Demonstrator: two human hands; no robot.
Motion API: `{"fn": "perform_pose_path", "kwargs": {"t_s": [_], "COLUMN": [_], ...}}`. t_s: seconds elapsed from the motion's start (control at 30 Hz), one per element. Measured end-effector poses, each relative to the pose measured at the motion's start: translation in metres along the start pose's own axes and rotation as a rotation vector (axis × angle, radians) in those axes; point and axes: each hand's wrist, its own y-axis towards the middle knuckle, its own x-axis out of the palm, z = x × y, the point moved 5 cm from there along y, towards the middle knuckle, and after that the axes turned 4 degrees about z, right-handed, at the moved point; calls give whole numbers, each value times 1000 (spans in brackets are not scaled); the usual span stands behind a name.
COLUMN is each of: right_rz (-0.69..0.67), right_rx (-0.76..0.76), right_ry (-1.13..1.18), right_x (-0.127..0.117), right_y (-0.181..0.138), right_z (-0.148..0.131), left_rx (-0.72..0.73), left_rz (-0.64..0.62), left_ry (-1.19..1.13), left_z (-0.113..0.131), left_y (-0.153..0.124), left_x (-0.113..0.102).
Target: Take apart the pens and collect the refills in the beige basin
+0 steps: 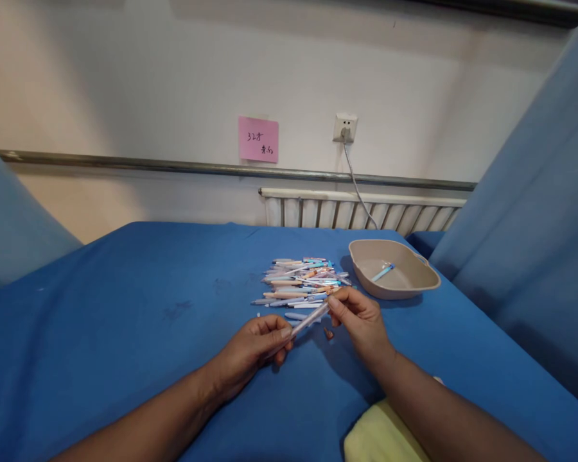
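Observation:
A pale, slender pen [310,319] is stretched between my two hands, tilted up toward the right. My left hand [256,345] pinches its lower end between thumb and fingers. At the upper end, the fingertips of my right hand [359,319] close on it. Just beyond lies a heap of many pens [301,282] in pastel colours on the blue cloth. A small brown piece [328,333], too small to name, rests on the cloth below the pen. To the right of the heap, a beige basin [399,273] holds one blue and clear pen [383,273].
Blue cloth [125,321] covers the table. Something yellow and soft [383,436] lies under my right forearm. Blue curtains [525,212] hang at both sides. Behind the table are a radiator [356,208], a metal rail [173,165], a plugged socket [345,128] and a pink note [259,139].

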Motion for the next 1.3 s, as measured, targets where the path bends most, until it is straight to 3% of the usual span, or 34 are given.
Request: {"fn": "perform_pose_path", "kwargs": {"t_s": [0.53, 1.03, 1.3], "right_rz": [67, -55, 55], "right_rx": [1, 79, 91], "right_ry": [-4, -33, 49], "right_x": [-3, 1, -12], "right_y": [3, 1, 5], "right_z": [2, 21, 20], "left_rx": [30, 14, -22], "left_rz": [10, 3, 58], "left_ry": [38, -6, -161], "left_z": [0, -5, -10], "left_y": [0, 5, 7], "left_x": [0, -4, -9]}}
